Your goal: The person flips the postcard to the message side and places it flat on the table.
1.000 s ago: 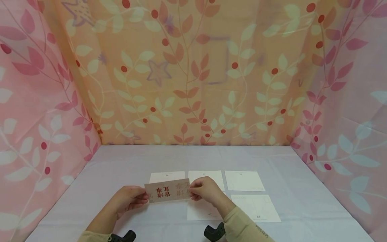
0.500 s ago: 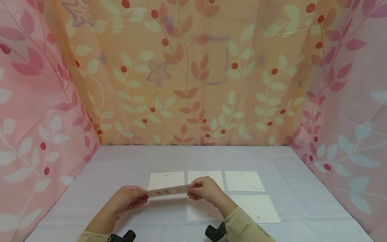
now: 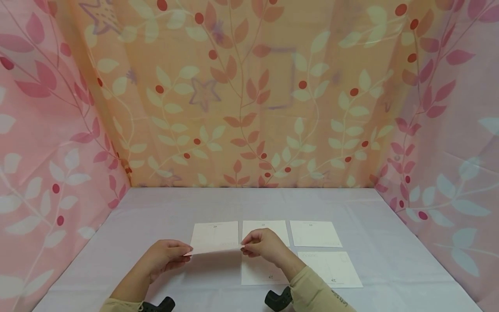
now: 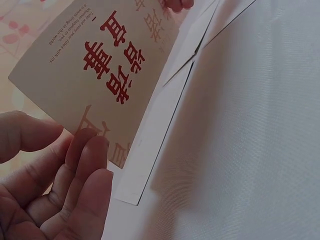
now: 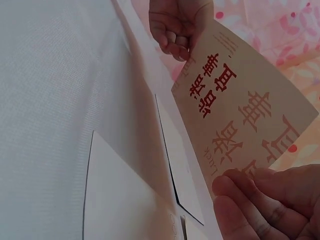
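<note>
Both hands hold one postcard (image 4: 120, 65) by its two short ends, above the table. Its beige printed side, with red and pale brown characters, faces the wrist cameras, while in the head view the card (image 3: 216, 250) is tipped almost edge-on. My left hand (image 3: 167, 256) pinches the left end between thumb and fingers. At the opposite end, my right hand (image 3: 267, 247) pinches with thumb and fingertips. Behind the held card lies a white postcard (image 3: 214, 234) on the cloth. Another postcard (image 3: 265, 272) is partly hidden under my right hand.
More white postcards lie face down in two rows: a back middle one (image 3: 277, 229), a back right one (image 3: 315, 234) and a front right one (image 3: 331, 268). A white cloth covers the table (image 3: 156, 208). Patterned curtains (image 3: 249, 95) enclose the back and sides.
The postcard has tilted from showing its printed face to the head camera to lying nearly flat and edge-on. Both hands keep their grip and have barely moved.
</note>
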Demonstrator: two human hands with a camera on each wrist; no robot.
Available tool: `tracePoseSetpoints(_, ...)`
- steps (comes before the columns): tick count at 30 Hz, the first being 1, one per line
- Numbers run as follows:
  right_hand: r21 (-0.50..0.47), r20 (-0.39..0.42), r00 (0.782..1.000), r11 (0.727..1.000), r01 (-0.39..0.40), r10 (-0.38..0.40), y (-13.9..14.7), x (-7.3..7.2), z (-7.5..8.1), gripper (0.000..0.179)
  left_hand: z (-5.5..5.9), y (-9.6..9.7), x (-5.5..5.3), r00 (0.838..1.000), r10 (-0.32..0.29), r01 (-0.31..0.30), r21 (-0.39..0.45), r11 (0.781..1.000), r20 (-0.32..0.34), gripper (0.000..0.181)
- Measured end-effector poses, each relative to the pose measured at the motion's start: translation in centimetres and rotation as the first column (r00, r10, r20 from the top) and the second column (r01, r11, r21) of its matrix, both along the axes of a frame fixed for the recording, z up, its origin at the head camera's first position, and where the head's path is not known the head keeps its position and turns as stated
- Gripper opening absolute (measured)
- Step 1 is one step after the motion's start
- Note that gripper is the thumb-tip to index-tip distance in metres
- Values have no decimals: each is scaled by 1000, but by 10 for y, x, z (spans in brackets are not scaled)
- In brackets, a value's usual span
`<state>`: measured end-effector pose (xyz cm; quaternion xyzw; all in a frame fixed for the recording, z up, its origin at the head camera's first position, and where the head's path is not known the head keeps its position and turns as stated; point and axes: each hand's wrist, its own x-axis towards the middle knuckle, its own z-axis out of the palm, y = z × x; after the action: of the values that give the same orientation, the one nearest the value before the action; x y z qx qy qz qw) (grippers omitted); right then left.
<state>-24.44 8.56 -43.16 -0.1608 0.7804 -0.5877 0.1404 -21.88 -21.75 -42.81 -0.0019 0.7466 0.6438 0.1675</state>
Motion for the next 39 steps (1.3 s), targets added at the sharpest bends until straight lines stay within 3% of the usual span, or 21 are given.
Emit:
tracePoseSetpoints(8,18,-16,1000,1000,19,-19,-1,0,-2,7,-5,2,2,999,31,-31,-15,999,-10,29)
tracePoseSetpoints(24,-2,9,1000,1000,21,-21,-4,2,-3,7,-7,6,2,988,152,-151,-56,987,3,42)
tracePoseSetpoints(39,4,-1,999,999,32,-32,-5,2,-5,5,-8,7,2,985,171,-171,-72,983,-1,34)
